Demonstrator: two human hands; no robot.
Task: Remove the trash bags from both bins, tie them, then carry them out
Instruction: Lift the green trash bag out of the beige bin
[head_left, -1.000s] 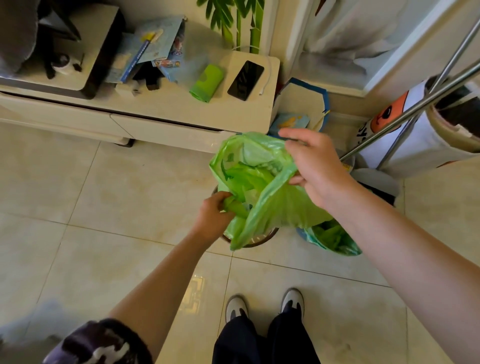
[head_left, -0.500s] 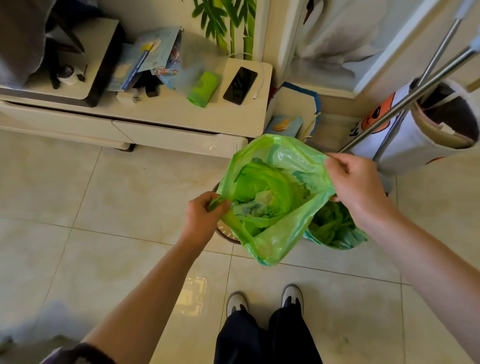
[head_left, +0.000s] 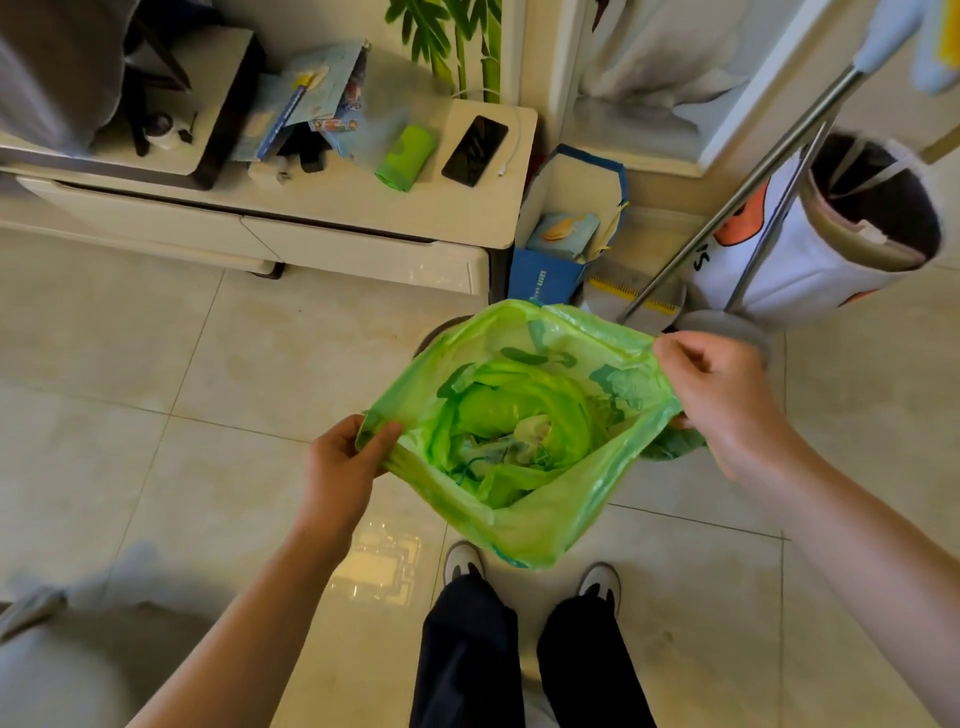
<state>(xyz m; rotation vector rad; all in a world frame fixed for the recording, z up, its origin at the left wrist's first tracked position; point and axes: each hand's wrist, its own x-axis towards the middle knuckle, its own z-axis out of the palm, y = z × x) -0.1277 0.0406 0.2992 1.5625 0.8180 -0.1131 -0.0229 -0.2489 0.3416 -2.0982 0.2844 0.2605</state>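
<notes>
A green trash bag (head_left: 550, 519) hangs in the air in front of me, its mouth stretched wide open, with crumpled green plastic and scraps inside. My left hand (head_left: 340, 467) pinches the bag's left rim. At the bag's right rim my right hand (head_left: 719, 395) grips the plastic. Behind the bag, a dark curved bin rim (head_left: 436, 332) shows on the floor. A second green bag (head_left: 675, 447) peeks out under my right hand; its bin is hidden.
A low white cabinet (head_left: 363, 218) stands ahead, carrying a phone (head_left: 475, 150), a green bag roll (head_left: 405, 158) and books. A blue cardboard box (head_left: 550, 270), two slanted metal poles (head_left: 727, 218) and a white fabric basket (head_left: 831, 244) crowd the right. My feet (head_left: 530, 577) stand on beige tiles.
My hands have pulled apart, spreading the bag's mouth open. The bag has come nearer and lower in view, and my right hand has moved rightward.
</notes>
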